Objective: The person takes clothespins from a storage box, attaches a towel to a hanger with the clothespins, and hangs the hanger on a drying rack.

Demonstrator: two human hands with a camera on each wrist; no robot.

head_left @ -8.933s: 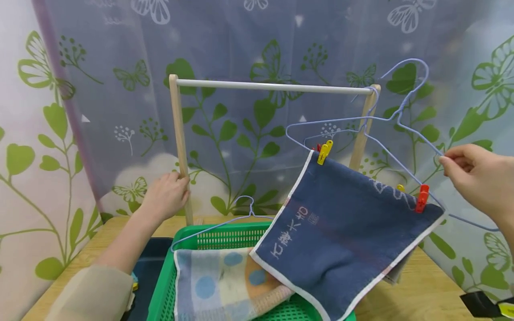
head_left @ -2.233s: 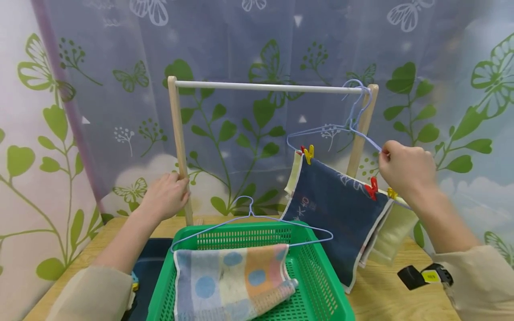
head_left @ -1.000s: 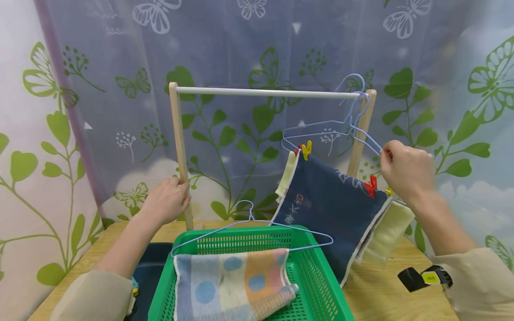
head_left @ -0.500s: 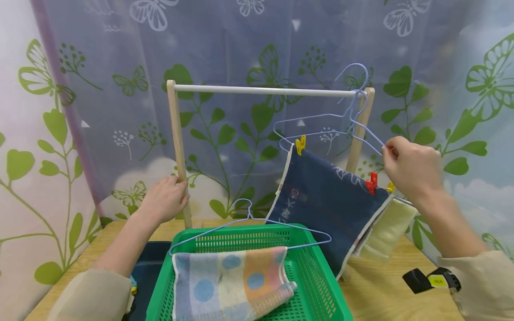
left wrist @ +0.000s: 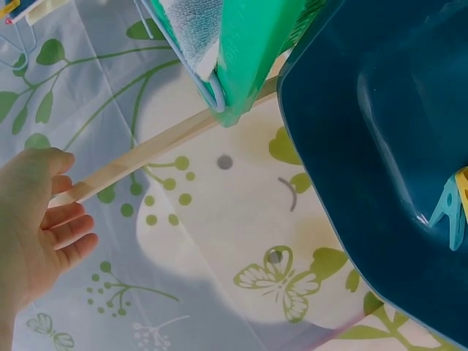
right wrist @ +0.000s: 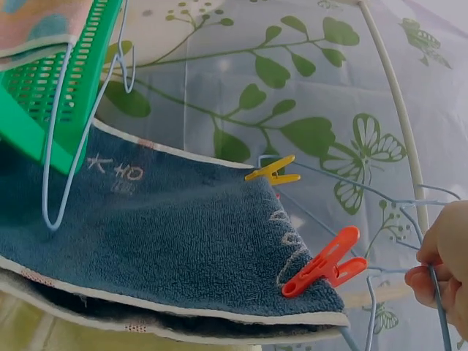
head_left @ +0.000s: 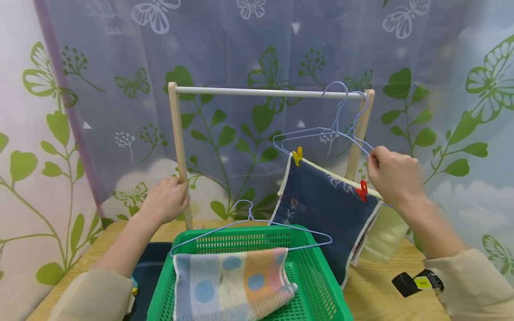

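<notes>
My left hand point(head_left: 166, 200) grips the wooden left post point(head_left: 179, 138) of a small drying rack, thumb and fingers round it in the left wrist view. My right hand point(head_left: 395, 176) pinches the right arm of a lilac wire hanger point(head_left: 336, 120). Its hook curves over the white rail point(head_left: 257, 92), near the right end. From this hanger hangs a dark blue towel point(head_left: 317, 209) with a white border, held by a yellow clothespin point(head_left: 297, 156) and a red clothespin point(right wrist: 329, 265). Behind it, a pale yellow cloth point(head_left: 383, 236) hangs, partly hidden.
A green basket point(head_left: 321, 267) stands in front of the rack. In it lies a checked, dotted towel point(head_left: 230, 278) on another lilac hanger point(head_left: 250, 217). A dark blue basin point(left wrist: 329, 146) stands at the left, with a teal clothespin point(left wrist: 450, 212) inside. A second hook point(head_left: 363, 111) hangs by the right post.
The right hand has brought the hanger and blue towel left from beside the rack. In the last half second its hook has moved down and left over the rail. The left hand stays on the post.
</notes>
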